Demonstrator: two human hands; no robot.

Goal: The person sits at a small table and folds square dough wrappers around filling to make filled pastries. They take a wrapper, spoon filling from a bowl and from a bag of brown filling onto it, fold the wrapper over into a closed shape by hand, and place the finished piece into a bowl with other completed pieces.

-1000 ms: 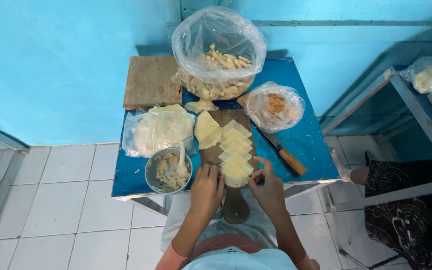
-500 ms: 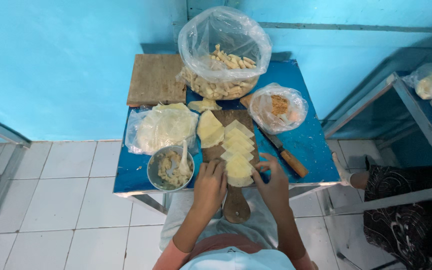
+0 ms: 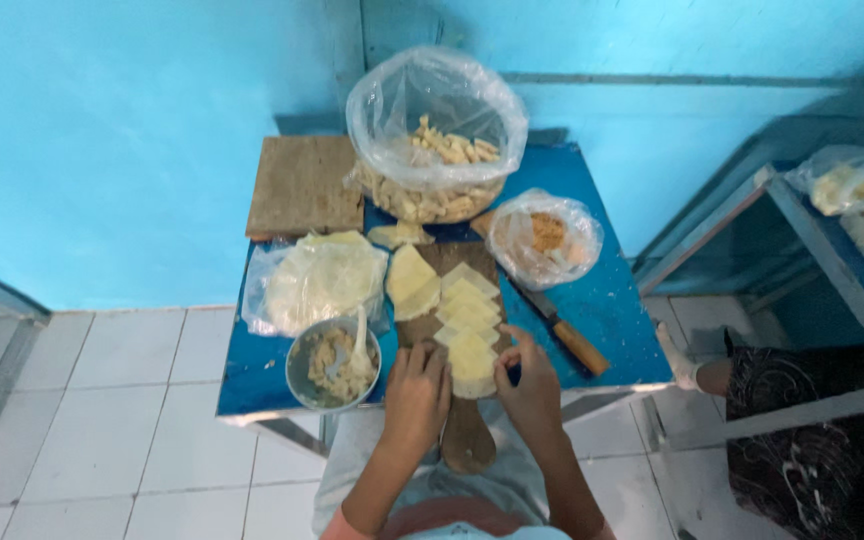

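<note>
I have both hands on the nearest pale wrapper square (image 3: pixel 474 362) at the near end of the wooden paddle board (image 3: pixel 467 430), which sticks out over the table's near edge: my left hand (image 3: pixel 417 385) lies loosely curled with its fingers on the square's left side, my right hand (image 3: pixel 530 385) pinches its right edge with thumb and fingertips. Behind it a row of more squares (image 3: pixel 467 300) lies laid out along the board, apparently not yet filled, so I judge the work only partly done. The metal bowl of filling (image 3: pixel 333 362), a spoon standing in it, sits just left of the board near the table's near left corner, and a stack of wrappers in clear plastic (image 3: pixel 317 280) lies behind it. At the far edge stands a big clear bag of finished pieces (image 3: pixel 432 150), already well filled, beside a bare wooden board (image 3: pixel 302 185) at the far left corner. A smaller bag (image 3: pixel 544 238) and a wooden-handled knife (image 3: pixel 557 328) lie on the right side. The blue table (image 3: pixel 607 300) stands against a turquoise wall over a pale tiled floor (image 3: pixel 102 400).
</note>
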